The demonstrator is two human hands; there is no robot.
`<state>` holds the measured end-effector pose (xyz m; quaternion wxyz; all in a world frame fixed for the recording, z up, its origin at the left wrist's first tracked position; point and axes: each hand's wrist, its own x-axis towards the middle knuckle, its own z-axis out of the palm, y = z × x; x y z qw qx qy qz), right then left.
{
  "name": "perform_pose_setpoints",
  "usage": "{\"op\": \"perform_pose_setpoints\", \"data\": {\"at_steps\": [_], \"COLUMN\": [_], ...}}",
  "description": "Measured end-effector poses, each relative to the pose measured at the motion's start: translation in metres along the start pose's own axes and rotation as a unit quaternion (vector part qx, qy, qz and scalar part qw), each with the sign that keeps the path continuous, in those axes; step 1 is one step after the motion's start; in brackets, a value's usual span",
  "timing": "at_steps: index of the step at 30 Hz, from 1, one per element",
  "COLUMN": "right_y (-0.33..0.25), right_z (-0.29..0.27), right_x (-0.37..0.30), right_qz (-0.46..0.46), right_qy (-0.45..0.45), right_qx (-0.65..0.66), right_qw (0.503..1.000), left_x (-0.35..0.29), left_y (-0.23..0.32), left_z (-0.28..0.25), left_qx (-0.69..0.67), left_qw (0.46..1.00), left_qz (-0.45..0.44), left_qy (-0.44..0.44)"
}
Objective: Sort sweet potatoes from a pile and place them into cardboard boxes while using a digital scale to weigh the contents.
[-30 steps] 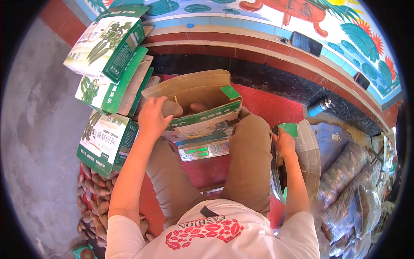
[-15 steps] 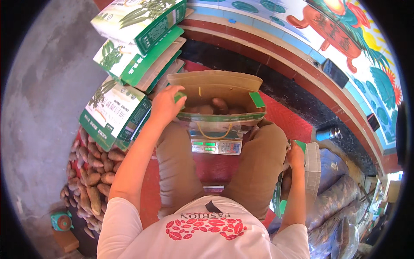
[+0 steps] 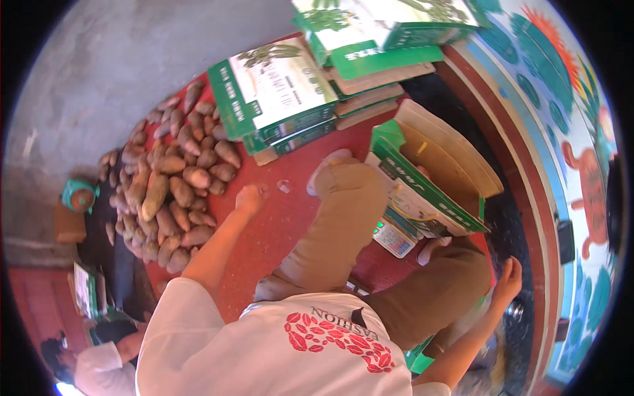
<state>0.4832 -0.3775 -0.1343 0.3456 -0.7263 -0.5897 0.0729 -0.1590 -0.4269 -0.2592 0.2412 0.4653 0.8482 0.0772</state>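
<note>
My left hand [image 3: 249, 199] is over the red mat [image 3: 247, 261], just right of a heap of sweet potatoes [image 3: 181, 191]. Its fingers look bent and slightly blurred, and whether they are closed cannot be made out. Out to the right, beside my knee, my right hand [image 3: 508, 280] has its fingers loosely extended and holds nothing. An open cardboard carton [image 3: 429, 191], green and white outside and brown inside, stands tilted in view beyond my knees on a digital scale [image 3: 395, 237]. Its near wall and flap hide most of the contents.
Folded cartons [image 3: 284, 86] lie stacked beyond the heap, with more boxes [image 3: 396, 26] piled behind. A painted wall [image 3: 541, 79] runs along the right. At the left are a teal round device [image 3: 80, 196] on a brown block and, lower down, another person [image 3: 109, 363].
My view has swung left, bringing the sweet potato heap nearer the middle. My left hand has left the open carton's edge; my right hand has let go of the carton at my side.
</note>
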Motion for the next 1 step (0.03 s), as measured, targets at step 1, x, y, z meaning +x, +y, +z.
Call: {"op": "perform_pose_setpoints", "data": {"at_steps": [1], "right_y": [-0.0098], "right_z": [0.0003], "right_x": [0.0079], "right_qz": [0.031], "right_qy": [-0.01], "right_qx": [0.048], "right_qw": [0.998], "left_x": [-0.0075], "left_y": [-0.0139], "left_z": [0.0042], "left_qx": [0.045], "left_qw": [0.997], "left_qz": [-0.053], "left_qy": [-0.046]}}
